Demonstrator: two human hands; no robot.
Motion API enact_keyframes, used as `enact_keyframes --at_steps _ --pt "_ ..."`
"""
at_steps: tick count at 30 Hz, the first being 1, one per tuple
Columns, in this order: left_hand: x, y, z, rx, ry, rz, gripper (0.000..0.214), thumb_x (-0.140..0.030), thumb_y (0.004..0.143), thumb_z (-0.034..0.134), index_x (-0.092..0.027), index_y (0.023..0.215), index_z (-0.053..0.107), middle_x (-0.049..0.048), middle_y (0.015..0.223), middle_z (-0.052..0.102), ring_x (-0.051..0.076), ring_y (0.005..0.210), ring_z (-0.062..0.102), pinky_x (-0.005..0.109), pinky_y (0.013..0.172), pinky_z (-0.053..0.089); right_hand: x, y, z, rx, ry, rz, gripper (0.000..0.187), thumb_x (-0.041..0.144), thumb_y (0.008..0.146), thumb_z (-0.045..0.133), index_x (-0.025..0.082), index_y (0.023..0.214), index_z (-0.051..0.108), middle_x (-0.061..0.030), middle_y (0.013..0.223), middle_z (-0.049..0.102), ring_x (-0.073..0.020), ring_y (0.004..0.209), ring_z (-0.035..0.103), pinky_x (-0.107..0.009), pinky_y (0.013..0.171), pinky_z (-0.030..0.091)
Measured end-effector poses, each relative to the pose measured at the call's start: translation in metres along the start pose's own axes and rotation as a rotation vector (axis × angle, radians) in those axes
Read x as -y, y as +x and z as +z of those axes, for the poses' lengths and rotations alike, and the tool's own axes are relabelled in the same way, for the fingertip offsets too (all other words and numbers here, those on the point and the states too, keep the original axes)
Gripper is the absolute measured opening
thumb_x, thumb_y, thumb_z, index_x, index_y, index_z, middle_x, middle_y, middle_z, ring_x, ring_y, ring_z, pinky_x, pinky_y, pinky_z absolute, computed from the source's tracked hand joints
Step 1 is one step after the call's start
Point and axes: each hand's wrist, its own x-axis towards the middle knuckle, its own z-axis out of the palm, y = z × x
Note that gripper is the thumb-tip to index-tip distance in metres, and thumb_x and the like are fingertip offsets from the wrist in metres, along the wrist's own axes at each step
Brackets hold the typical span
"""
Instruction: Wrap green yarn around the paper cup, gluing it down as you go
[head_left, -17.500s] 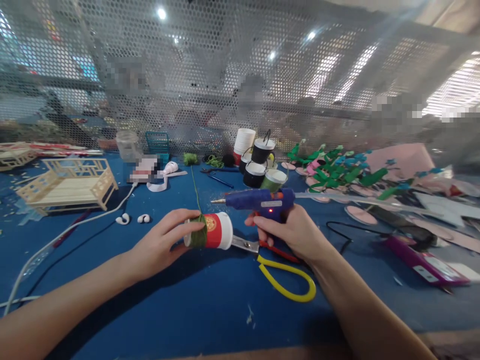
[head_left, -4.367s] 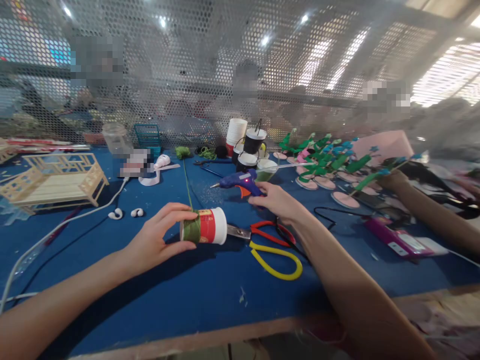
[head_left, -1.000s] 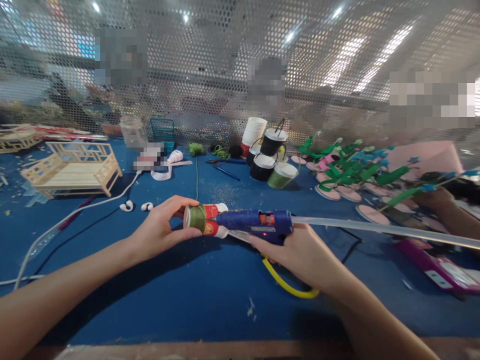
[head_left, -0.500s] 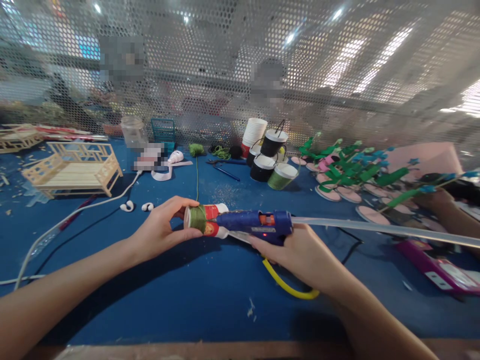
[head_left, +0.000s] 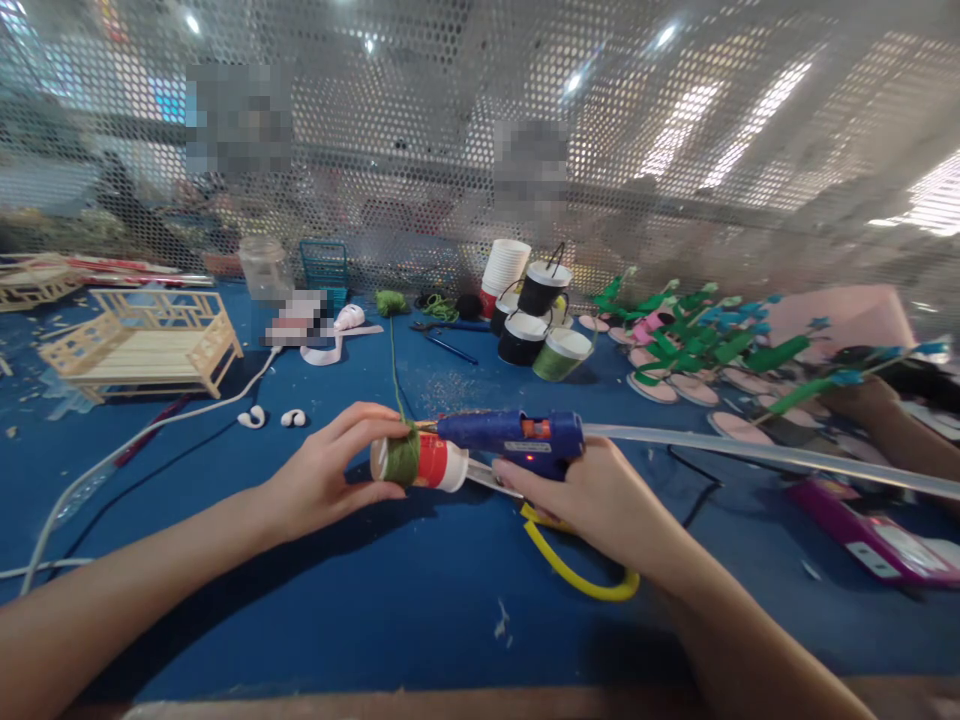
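Observation:
My left hand (head_left: 334, 470) grips a red and white paper cup (head_left: 442, 462) lying on its side. Green yarn (head_left: 400, 456) is wound round the cup's base end, and a strand runs back to a green yarn ball (head_left: 391, 302). My right hand (head_left: 592, 490) is closed round the handle of a blue hot glue gun (head_left: 510, 436). The gun's nozzle is at the upper side of the cup, by the edge of the wound yarn. A long clear glue stick (head_left: 750, 458) sticks out of its rear. Yellow-handled scissors (head_left: 577, 575) show beneath my right hand, partly hidden.
Finished black and green cups (head_left: 561, 354) and stacked white cups (head_left: 506, 265) stand at the back. On the left are a small wooden bed (head_left: 146, 345), a white cable and earbuds. Green pipe-cleaner plants (head_left: 679, 350), another person's hand (head_left: 862, 400) and a purple box (head_left: 862, 530) are at right.
The cup has dropped slightly and turned in my left hand. The glue gun's nozzle has shifted from the cup's middle to its upper side, near the yarn edge.

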Motion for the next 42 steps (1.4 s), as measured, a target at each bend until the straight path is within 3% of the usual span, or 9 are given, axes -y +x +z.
enact_keyframes --at_steps 11,16,19,22,25,30,37,39,42 --pt "-0.001 0.001 -0.002 0.054 0.048 0.05 0.038 -0.031 0.082 0.058 -0.02 0.115 0.043 0.0128 0.114 0.049 0.023 0.107 0.051 0.038 0.088 0.048 0.003 0.002 0.001 0.008 -0.003 0.009 0.025 0.039 0.069 0.059 0.019 0.055 0.051 0.0059 0.037 0.044 -0.0088 0.034 0.04 -0.02 0.032 0.03" --pt "0.001 0.001 -0.002 0.013 0.01 -0.027 0.039 -0.032 0.08 0.059 -0.018 0.113 0.044 0.0126 0.111 0.05 0.023 0.106 0.052 0.039 0.088 0.048 0.002 0.006 -0.002 0.062 0.036 0.126 0.029 0.039 0.069 0.06 0.018 0.051 0.05 0.0043 0.036 0.046 -0.0079 0.033 0.04 -0.021 0.034 0.033" --pt "0.001 0.001 -0.001 -0.011 -0.029 -0.073 0.039 -0.031 0.078 0.062 -0.018 0.111 0.046 0.0114 0.109 0.052 0.023 0.105 0.052 0.041 0.089 0.047 0.0 0.009 -0.006 0.075 0.129 0.097 0.029 0.04 0.068 0.062 0.017 0.055 0.05 0.0051 0.038 0.046 -0.0078 0.035 0.041 -0.021 0.038 0.036" --pt "0.001 0.001 0.001 -0.025 -0.048 -0.089 0.038 -0.03 0.078 0.063 -0.018 0.11 0.046 0.0111 0.109 0.051 0.023 0.104 0.052 0.041 0.089 0.047 -0.003 0.016 -0.01 0.013 0.273 0.046 0.027 0.038 0.064 0.068 0.017 0.065 0.051 0.0061 0.044 0.048 -0.0079 0.04 0.044 -0.021 0.041 0.038" --pt "0.001 0.0 0.002 -0.026 -0.043 -0.085 0.039 -0.029 0.078 0.063 -0.019 0.111 0.045 0.0108 0.11 0.05 0.023 0.105 0.051 0.043 0.089 0.046 -0.01 0.027 -0.015 -0.086 0.303 0.042 0.03 0.04 0.061 0.07 0.015 0.066 0.054 0.0014 0.056 0.056 -0.0089 0.049 0.049 -0.022 0.048 0.041" --pt "0.003 -0.002 0.003 -0.031 -0.007 -0.048 0.039 -0.029 0.079 0.062 -0.02 0.112 0.044 0.0109 0.112 0.049 0.023 0.106 0.051 0.042 0.089 0.047 -0.029 0.051 -0.02 -0.112 0.159 0.099 0.037 0.05 0.068 0.06 0.013 0.064 0.058 -0.0046 0.065 0.06 -0.0103 0.054 0.052 -0.021 0.049 0.041" --pt "0.002 -0.003 0.005 -0.026 0.014 0.005 0.039 -0.032 0.08 0.06 -0.02 0.113 0.042 0.0113 0.113 0.047 0.023 0.105 0.05 0.042 0.088 0.047 -0.051 0.075 -0.009 -0.156 -0.175 0.227 0.027 0.039 0.075 0.056 0.019 0.058 0.048 0.0003 0.044 0.052 -0.0138 0.042 0.052 -0.025 0.045 0.041" --pt "0.002 -0.004 0.006 -0.023 0.016 0.025 0.039 -0.032 0.08 0.059 -0.02 0.114 0.042 0.0115 0.113 0.047 0.023 0.105 0.05 0.042 0.088 0.047 -0.052 0.078 -0.008 -0.186 -0.278 0.229 0.024 0.034 0.074 0.058 0.019 0.057 0.05 -0.0035 0.049 0.056 -0.0194 0.052 0.059 -0.029 0.051 0.042" --pt "0.001 -0.004 0.006 -0.017 0.028 0.041 0.04 -0.032 0.08 0.059 -0.019 0.113 0.042 0.012 0.113 0.047 0.023 0.105 0.05 0.04 0.088 0.048 -0.044 0.079 -0.007 -0.252 -0.429 0.171 0.017 0.027 0.073 0.059 0.017 0.06 0.056 -0.0126 0.071 0.063 -0.0297 0.083 0.06 -0.037 0.068 0.042"
